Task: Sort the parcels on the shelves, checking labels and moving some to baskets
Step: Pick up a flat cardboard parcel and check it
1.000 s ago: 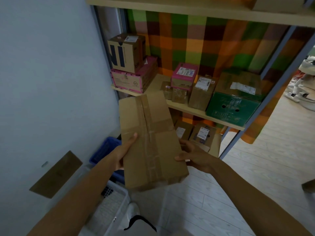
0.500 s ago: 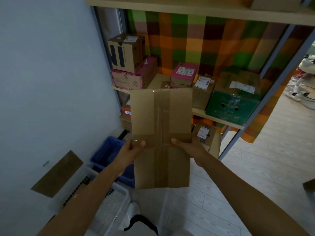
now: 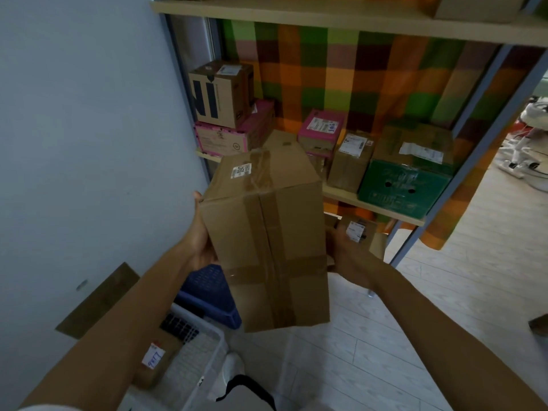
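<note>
Two hands hold taped parcel (image 3: 267, 232) before shelf (image 3: 338, 193); left hand (image 3: 201, 241) thumb hooks edge, right hand (image 3: 347, 253) fingers: can't tell.

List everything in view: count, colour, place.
held box: 1, brown, centre foreground
pink box: 1, pink, shelf left
printed box: 1, brown, atop pink box
small box: 1, pink-topped, shelf middle
green box: 1, green, shelf right
labelled parcel: 1, brown, beside green box
lower parcel: 1, brown, under that shelf
blue basket: 1, blue, floor by wall
white basket: 1, white, floor, holds a brown parcel
curtain: 1, checked, behind shelf
left hand: 1, grips held box's left side
right hand: 1, blurred, at its right side
</note>
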The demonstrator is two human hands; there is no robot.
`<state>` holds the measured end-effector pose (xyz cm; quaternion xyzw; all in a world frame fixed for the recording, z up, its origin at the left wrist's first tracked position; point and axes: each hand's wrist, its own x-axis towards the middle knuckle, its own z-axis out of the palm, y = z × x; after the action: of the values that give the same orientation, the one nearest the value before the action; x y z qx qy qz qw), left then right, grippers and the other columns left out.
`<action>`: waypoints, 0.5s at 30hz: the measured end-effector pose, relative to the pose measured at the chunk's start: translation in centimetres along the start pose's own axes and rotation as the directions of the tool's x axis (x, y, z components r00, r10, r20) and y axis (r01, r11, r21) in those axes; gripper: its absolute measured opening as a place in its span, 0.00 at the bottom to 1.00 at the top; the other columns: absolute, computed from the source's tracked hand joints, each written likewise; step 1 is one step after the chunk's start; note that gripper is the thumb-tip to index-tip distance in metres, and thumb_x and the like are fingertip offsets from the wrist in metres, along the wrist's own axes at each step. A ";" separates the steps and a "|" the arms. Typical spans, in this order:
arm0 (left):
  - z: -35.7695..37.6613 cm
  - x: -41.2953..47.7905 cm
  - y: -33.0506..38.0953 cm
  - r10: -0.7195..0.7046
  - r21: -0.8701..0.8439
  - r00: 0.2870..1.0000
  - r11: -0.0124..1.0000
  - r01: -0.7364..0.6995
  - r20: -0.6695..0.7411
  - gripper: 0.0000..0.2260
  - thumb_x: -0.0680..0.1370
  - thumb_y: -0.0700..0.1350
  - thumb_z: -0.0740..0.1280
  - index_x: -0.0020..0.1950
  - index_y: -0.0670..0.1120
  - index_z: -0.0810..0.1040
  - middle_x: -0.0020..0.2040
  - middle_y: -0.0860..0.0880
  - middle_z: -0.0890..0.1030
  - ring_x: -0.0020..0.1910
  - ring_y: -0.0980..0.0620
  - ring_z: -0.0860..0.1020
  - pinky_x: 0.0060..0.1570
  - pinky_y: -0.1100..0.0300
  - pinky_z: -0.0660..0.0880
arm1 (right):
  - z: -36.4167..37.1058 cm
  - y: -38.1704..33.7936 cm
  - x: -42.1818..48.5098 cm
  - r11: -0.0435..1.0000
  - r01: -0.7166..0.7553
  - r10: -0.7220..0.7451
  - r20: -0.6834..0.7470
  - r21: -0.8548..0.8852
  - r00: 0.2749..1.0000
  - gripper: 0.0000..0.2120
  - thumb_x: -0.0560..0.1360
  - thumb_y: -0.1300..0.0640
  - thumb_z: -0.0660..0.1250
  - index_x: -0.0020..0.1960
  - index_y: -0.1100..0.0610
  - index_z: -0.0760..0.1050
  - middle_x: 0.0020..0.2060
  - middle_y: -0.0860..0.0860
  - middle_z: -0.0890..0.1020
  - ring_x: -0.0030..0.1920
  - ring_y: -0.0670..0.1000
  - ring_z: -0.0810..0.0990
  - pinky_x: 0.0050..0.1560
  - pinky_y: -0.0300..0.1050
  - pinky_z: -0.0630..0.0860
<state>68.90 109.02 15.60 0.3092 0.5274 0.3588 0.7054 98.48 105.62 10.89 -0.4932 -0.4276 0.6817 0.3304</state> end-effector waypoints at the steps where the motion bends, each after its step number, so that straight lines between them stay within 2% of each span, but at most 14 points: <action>1: 0.0 -0.1 0.1 -0.011 -0.007 1.000 1.000 0.011 0.013 0.45 0.67 0.80 0.38 0.66 0.55 0.75 0.58 0.44 0.81 0.57 0.39 0.77 0.61 0.31 0.68 | -0.5 -0.5 -0.1 0.998 -0.050 0.050 -0.015 0.032 0.999 0.49 0.62 0.17 0.56 0.70 0.49 0.73 0.66 0.51 0.78 0.71 0.57 0.71 0.72 0.66 0.63; 3: -0.4 -0.2 0.1 -0.040 -0.001 0.999 0.999 0.040 0.037 0.46 0.66 0.80 0.39 0.70 0.55 0.73 0.63 0.44 0.79 0.58 0.38 0.77 0.61 0.30 0.67 | -0.7 -1.5 -0.4 0.992 -0.126 0.127 -0.034 0.022 0.991 0.56 0.57 0.14 0.42 0.63 0.52 0.78 0.67 0.55 0.77 0.72 0.58 0.68 0.74 0.69 0.53; 4: -0.5 -0.1 0.1 -0.068 0.020 0.996 0.998 0.067 0.056 0.48 0.65 0.81 0.40 0.71 0.54 0.72 0.64 0.44 0.78 0.58 0.38 0.77 0.61 0.29 0.66 | -0.5 -2.0 -0.9 0.988 -0.152 0.151 -0.053 -0.010 0.987 0.54 0.58 0.16 0.38 0.63 0.50 0.77 0.69 0.56 0.75 0.74 0.59 0.66 0.75 0.70 0.50; 5: -0.7 -0.1 0.1 -0.103 0.064 0.992 0.993 0.099 0.068 0.51 0.62 0.82 0.41 0.72 0.54 0.72 0.65 0.44 0.77 0.60 0.37 0.76 0.62 0.28 0.65 | -0.4 -2.3 -1.0 0.983 -0.175 0.171 -0.071 -0.057 0.983 0.52 0.60 0.18 0.37 0.67 0.49 0.72 0.73 0.57 0.71 0.76 0.60 0.63 0.75 0.71 0.48; 6: -0.8 0.0 0.2 -0.135 0.140 0.988 0.982 0.124 0.072 0.53 0.58 0.84 0.43 0.72 0.53 0.72 0.66 0.43 0.77 0.62 0.36 0.75 0.63 0.26 0.63 | -0.1 -2.5 -1.2 0.975 -0.202 0.196 -0.064 -0.095 0.978 0.53 0.60 0.19 0.38 0.75 0.48 0.65 0.76 0.56 0.66 0.78 0.60 0.60 0.75 0.72 0.47; 8: -0.7 -0.3 0.4 -0.175 0.348 0.983 0.926 0.148 0.047 0.58 0.51 0.87 0.52 0.72 0.53 0.71 0.65 0.44 0.79 0.61 0.40 0.76 0.64 0.25 0.62 | 0.2 -2.1 -1.2 0.966 -0.243 0.240 -0.042 -0.086 0.970 0.59 0.56 0.17 0.45 0.80 0.47 0.55 0.78 0.55 0.61 0.78 0.61 0.57 0.75 0.72 0.47; 9: -0.5 -0.3 0.5 -0.189 0.441 0.982 0.883 0.159 0.026 0.59 0.47 0.86 0.59 0.71 0.53 0.70 0.61 0.45 0.80 0.57 0.43 0.77 0.64 0.27 0.63 | 0.3 -1.8 -1.1 0.969 -0.241 0.239 -0.044 -0.054 0.970 0.57 0.57 0.17 0.49 0.79 0.45 0.56 0.77 0.54 0.64 0.77 0.62 0.59 0.74 0.73 0.49; 10: -0.5 -0.3 0.4 -0.210 0.507 0.978 0.844 0.175 0.013 0.57 0.47 0.82 0.66 0.70 0.53 0.70 0.58 0.47 0.81 0.54 0.45 0.78 0.64 0.29 0.65 | 0.4 -1.7 -1.0 0.975 -0.221 0.221 -0.046 -0.011 0.974 0.49 0.61 0.20 0.53 0.76 0.43 0.60 0.74 0.52 0.69 0.74 0.62 0.65 0.73 0.73 0.53; 11: -0.3 -0.4 0.3 -0.233 0.547 0.972 0.816 0.189 0.012 0.53 0.51 0.78 0.71 0.70 0.52 0.69 0.56 0.48 0.81 0.54 0.46 0.79 0.65 0.30 0.66 | 0.5 -1.7 -0.9 0.982 -0.188 0.189 -0.037 0.033 0.981 0.38 0.65 0.26 0.57 0.71 0.42 0.65 0.68 0.51 0.74 0.69 0.61 0.71 0.72 0.73 0.58; 12: -0.1 -0.5 0.0 -0.252 0.560 0.968 0.803 0.202 0.014 0.48 0.57 0.73 0.73 0.71 0.51 0.69 0.57 0.47 0.81 0.55 0.45 0.79 0.66 0.32 0.67 | 0.5 -1.7 -0.7 0.984 -0.170 0.172 -0.048 0.052 0.984 0.33 0.68 0.32 0.61 0.69 0.44 0.67 0.63 0.52 0.76 0.64 0.59 0.74 0.70 0.71 0.63; 13: -0.1 -0.5 -0.5 -0.258 0.556 0.966 0.806 0.203 0.021 0.43 0.62 0.67 0.75 0.72 0.50 0.69 0.59 0.47 0.81 0.57 0.45 0.79 0.65 0.33 0.69 | 0.7 -1.8 -0.6 0.986 -0.160 0.164 -0.076 0.054 0.984 0.32 0.68 0.36 0.64 0.70 0.46 0.67 0.60 0.52 0.77 0.60 0.57 0.76 0.69 0.68 0.67; 15: 0.2 -0.5 -1.7 -0.242 0.530 0.969 0.829 0.180 0.049 0.38 0.66 0.59 0.76 0.72 0.48 0.70 0.60 0.45 0.81 0.59 0.44 0.80 0.63 0.37 0.73 | 0.7 -1.8 -0.1 0.989 -0.139 0.144 -0.127 0.051 0.981 0.35 0.66 0.38 0.68 0.70 0.48 0.67 0.56 0.51 0.78 0.55 0.53 0.78 0.63 0.58 0.74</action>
<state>69.26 107.64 14.52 0.4485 0.5947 0.1039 0.6591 97.90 106.13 12.60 -0.5586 -0.3546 0.6788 0.3185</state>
